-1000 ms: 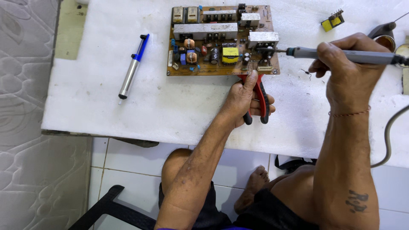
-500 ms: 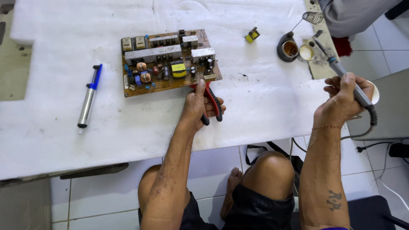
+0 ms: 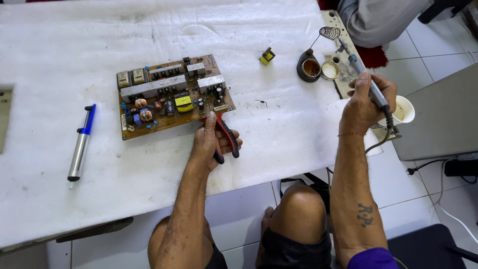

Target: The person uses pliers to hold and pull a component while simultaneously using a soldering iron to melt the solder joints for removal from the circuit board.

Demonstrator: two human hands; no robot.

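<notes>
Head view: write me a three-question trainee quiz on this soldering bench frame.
1. True or false: the soldering iron is in the right hand.
2. What does the left hand grip? A) red-handled pliers B) a screwdriver C) a brush
3. Fill in: the blue and silver desoldering pump lies on the white table to the ____ of the circuit board in the picture.

Key: 1 true; 2 A; 3 left. The iron's tip points toward the coil stand, away from the board.
</notes>
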